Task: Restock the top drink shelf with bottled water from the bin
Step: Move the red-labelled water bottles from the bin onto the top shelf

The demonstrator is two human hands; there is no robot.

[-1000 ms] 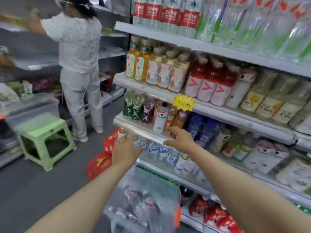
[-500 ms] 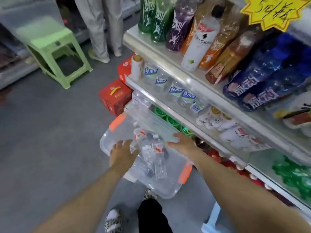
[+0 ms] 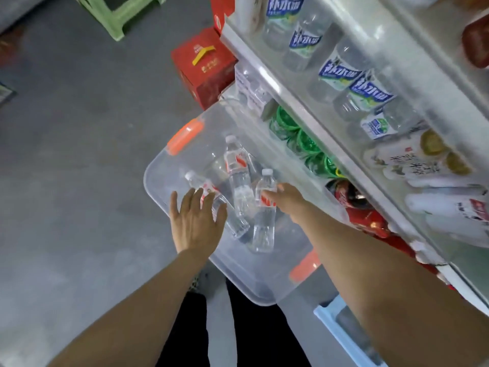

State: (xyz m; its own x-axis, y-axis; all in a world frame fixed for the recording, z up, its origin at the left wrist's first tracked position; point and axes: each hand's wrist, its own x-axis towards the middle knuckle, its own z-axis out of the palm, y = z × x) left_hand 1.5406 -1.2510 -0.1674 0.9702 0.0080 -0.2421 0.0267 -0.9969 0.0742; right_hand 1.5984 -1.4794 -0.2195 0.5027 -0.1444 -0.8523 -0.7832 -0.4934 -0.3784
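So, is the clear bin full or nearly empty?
Nearly empty: three water bottles show in the bin, its bottom mostly bare.

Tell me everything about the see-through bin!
The bin is clear plastic, with rounded corners, an orange handle at each end and no lid on. It sits low beside the shelves. Three water bottles with red labels lie inside. The left hand spreads over one bottle; the right hand touches another.

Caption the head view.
Over a clear bin, the left hand spreads open; the right hand grips a water bottle.
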